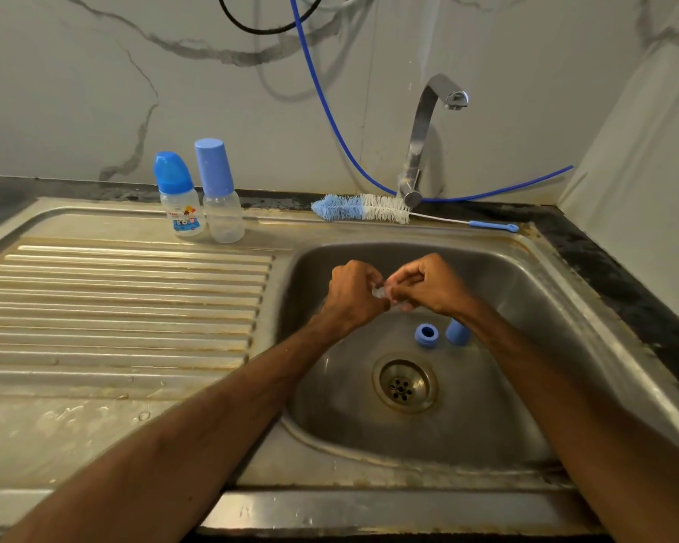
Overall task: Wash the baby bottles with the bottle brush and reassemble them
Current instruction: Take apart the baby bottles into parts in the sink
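Over the sink [545, 307], the left hand [349, 295] and right hand [432, 286] pinched a small clear piece [381, 293]. A printed bottle [183, 213] and a plain bottle [224, 217] stood capped on the drainer [114, 307]; the brush [363, 207] lay beside the tap [420, 150].

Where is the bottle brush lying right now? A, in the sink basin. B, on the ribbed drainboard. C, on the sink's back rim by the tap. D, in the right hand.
C: the bottle brush lies on the sink's back rim beside the tap, while the left hand and right hand pinch a small clear part.
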